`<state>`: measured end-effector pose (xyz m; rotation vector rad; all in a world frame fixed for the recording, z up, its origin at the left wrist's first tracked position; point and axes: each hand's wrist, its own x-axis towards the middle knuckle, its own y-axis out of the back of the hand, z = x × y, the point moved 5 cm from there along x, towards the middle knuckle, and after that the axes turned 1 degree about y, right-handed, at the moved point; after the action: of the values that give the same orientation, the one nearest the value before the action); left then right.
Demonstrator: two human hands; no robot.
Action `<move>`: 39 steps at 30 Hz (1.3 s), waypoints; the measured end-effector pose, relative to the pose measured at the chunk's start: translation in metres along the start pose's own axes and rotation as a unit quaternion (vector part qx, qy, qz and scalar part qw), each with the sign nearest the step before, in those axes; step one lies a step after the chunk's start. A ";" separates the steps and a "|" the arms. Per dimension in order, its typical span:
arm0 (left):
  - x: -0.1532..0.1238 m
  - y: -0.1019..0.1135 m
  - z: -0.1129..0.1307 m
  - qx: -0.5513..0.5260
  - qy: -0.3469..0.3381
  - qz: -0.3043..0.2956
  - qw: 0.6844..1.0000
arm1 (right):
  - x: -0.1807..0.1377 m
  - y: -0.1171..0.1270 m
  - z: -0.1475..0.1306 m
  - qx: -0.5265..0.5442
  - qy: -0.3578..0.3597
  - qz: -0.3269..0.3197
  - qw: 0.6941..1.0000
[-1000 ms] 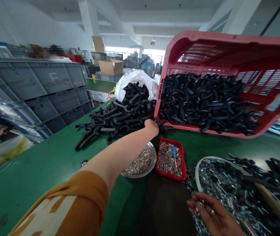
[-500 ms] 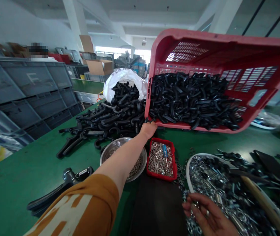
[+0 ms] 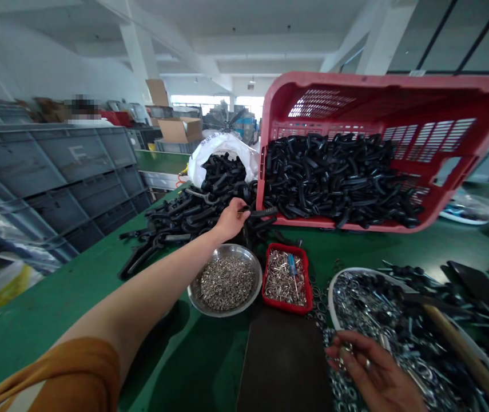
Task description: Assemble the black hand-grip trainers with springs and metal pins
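My left hand point(image 3: 232, 220) reaches forward to the edge of a heap of black handle-shaped parts point(image 3: 193, 213). Its fingers are closed on a black handle part point(image 3: 263, 213), which points right, in front of the red crate's lower left corner. At the lower right my right hand point(image 3: 375, 369) pinches a small shiny metal piece point(image 3: 347, 349); its exact kind is too small to tell. Beneath that hand lies a white-rimmed basin point(image 3: 334, 303) of loose metal rings, springs and other hardware.
A tilted red crate point(image 3: 398, 91) and a white sack point(image 3: 199, 166) hold more black parts. A steel bowl point(image 3: 193, 297) and a red tray point(image 3: 310, 294) contain small metal pins. A dark board point(image 3: 285, 360) lies in front. Stacked grey bins point(image 3: 76, 154) stand left.
My left hand has drawn back left from the crate's corner with a black handle part in it. The right hand stays over the basin, still pinching. The view has tilted slightly up.
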<state>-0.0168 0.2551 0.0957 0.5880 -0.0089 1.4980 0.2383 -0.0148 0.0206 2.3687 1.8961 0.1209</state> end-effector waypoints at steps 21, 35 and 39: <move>-0.251 -0.117 0.027 -0.521 0.545 -0.131 0.643 | -0.001 -0.051 -0.063 0.147 0.127 -0.023 0.981; -0.246 -0.127 0.028 -0.523 0.576 -0.217 0.589 | 0.016 -0.069 -0.056 0.116 0.154 -0.050 0.980; -0.243 -0.124 0.030 -0.519 0.571 -0.234 0.591 | 0.015 -0.072 -0.061 0.080 0.184 -0.063 0.978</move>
<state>0.0849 0.0230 -0.0108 -1.3037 0.2375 0.8495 0.1640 0.0172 0.0711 2.4568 2.2929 0.4395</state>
